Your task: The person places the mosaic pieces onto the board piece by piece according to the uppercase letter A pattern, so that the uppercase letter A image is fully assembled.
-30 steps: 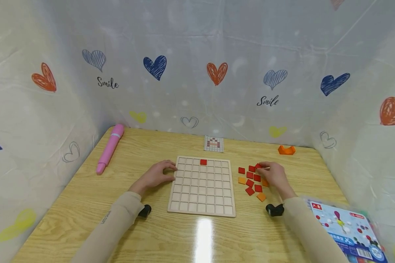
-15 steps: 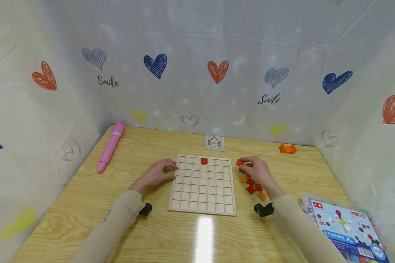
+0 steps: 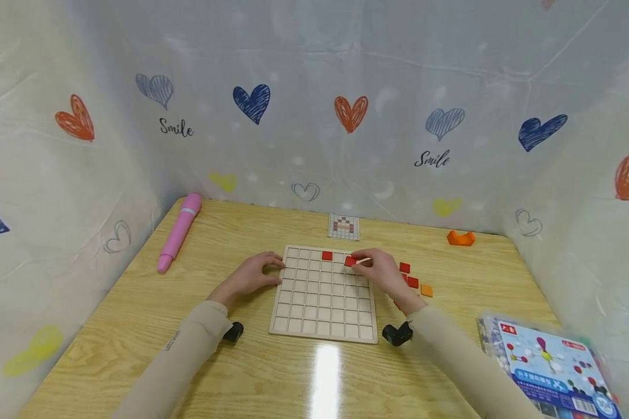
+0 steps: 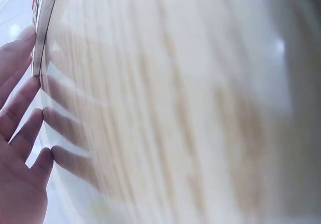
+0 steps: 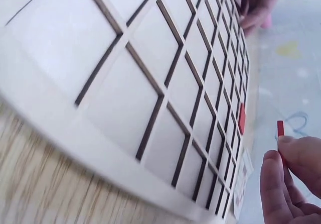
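A pale wooden grid board (image 3: 323,294) lies in the middle of the table, with one red square tile (image 3: 327,255) set in its far row. Above the board's far right part, my right hand (image 3: 382,272) pinches another red tile (image 3: 350,261) between thumb and fingers; the right wrist view shows that tile (image 5: 280,128) edge-on. My left hand (image 3: 248,276) rests at the board's left edge, fingers spread and lightly bent. In the left wrist view its fingertips (image 4: 35,81) touch the board's side and the tabletop.
Loose red tiles (image 3: 405,267) and an orange tile (image 3: 426,290) lie right of the board, partly hidden by the right hand. A patterned card (image 3: 343,227) lies behind the board. Around stand a pink tube (image 3: 180,233), an orange holder (image 3: 460,238) and a boxed kit (image 3: 555,366).
My right hand has picked a red tile from the loose pile and carried it left over the board's far right part. The left hand stays at the board's edge.
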The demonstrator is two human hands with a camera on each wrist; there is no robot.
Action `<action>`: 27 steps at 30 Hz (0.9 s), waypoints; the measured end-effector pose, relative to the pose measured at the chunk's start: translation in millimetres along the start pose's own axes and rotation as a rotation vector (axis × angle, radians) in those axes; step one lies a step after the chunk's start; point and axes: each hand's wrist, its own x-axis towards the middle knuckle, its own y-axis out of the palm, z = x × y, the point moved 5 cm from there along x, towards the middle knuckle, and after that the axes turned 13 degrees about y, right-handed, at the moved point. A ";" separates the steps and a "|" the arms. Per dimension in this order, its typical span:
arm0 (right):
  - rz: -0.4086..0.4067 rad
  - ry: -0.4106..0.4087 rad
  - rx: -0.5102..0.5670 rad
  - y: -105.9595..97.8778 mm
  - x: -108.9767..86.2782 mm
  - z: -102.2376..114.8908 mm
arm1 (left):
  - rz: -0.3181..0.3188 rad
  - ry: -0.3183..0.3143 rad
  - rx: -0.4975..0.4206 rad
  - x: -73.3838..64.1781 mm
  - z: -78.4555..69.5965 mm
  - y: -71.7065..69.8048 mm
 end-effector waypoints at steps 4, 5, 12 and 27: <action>0.020 -0.048 -0.022 14.5 7.0 8.9 | 0.003 0.004 -0.008 0.2 -0.6 0.1; 0.021 -0.057 -0.027 18.2 9.1 11.1 | 0.002 0.007 -0.012 0.0 -1.3 0.0; 0.040 -0.101 -0.054 46.5 22.9 24.5 | -0.002 0.021 -0.015 -0.6 -3.2 0.4; 0.033 -0.181 -0.201 69.3 32.6 45.8 | -0.008 0.026 -0.017 -2.1 -2.2 -0.1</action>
